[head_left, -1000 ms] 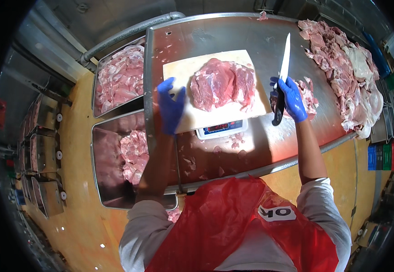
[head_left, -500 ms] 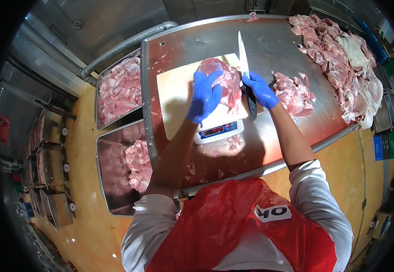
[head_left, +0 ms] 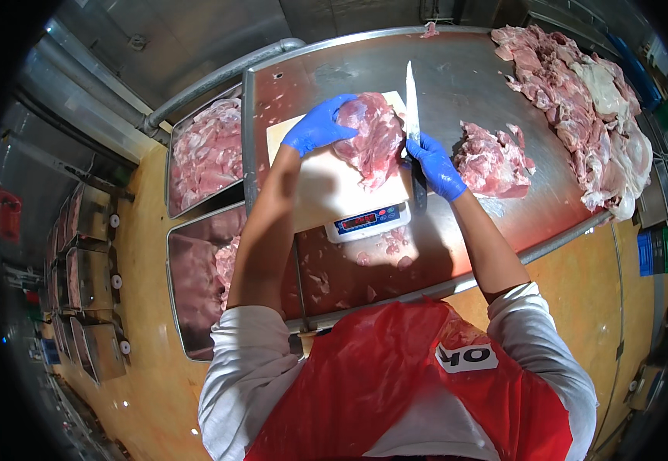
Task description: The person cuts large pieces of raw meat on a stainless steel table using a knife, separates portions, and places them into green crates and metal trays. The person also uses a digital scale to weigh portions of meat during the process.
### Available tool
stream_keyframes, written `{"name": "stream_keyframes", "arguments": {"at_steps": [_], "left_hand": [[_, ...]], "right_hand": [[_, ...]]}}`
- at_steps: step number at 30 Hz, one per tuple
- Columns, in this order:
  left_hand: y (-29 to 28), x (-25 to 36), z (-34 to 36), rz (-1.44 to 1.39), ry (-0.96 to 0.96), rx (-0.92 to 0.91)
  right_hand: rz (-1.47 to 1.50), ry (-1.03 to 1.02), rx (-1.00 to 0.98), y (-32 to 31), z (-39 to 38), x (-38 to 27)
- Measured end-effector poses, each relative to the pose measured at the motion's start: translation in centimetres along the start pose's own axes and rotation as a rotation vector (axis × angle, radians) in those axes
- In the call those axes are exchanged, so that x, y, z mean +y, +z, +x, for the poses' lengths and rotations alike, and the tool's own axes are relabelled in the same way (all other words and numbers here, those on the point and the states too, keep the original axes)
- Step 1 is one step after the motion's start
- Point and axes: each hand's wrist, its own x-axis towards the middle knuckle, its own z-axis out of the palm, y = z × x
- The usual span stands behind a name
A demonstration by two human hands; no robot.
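Observation:
On a white cutting board (head_left: 315,201) lies a piece of raw meat (head_left: 370,138). My left hand (head_left: 319,129), in a blue glove, grips the meat's left edge, thumb on top and fingers at its far side. My right hand (head_left: 437,167), gloved too, is closed on a knife (head_left: 413,100). Its long blade points away from me and its black handle sticks out below the hand, beside the board. Close to the meat's right edge are the right fingertips. A digital scale (head_left: 370,223) with a lit display shows at the board's near edge.
The steel table (head_left: 357,69) has another meat piece (head_left: 494,161) right of my right hand and a large meat pile (head_left: 580,107) at its far right. Metal bins (head_left: 196,296) with meat stand along the left edge. Small scraps (head_left: 395,242) lie near the scale.
My left hand has moved from the top of the meat to its left edge and now grips it. The meat has turned slightly. My right hand keeps the knife, slightly nearer to me.

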Motion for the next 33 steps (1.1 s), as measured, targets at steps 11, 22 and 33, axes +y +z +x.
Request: {"name": "stream_keyframes", "arguments": {"at_steps": [11,22,33], "left_hand": [[-2.5,-1.1,3.3,0.089,-0.059,-0.271],[5.0,6.9,5.8,0.725,-0.42,-0.174],[6.7,5.9,4.9,0.908,-0.404,-0.159]], "right_hand": [[-1.186,-0.193,-0.12,-3.0,-9.5,-1.8],[-1.417,-0.322,-0.277,5.7,-1.4,-1.6],[-1.51,-0.079,-0.459,-1.4,-6.8,-3.0]]}}
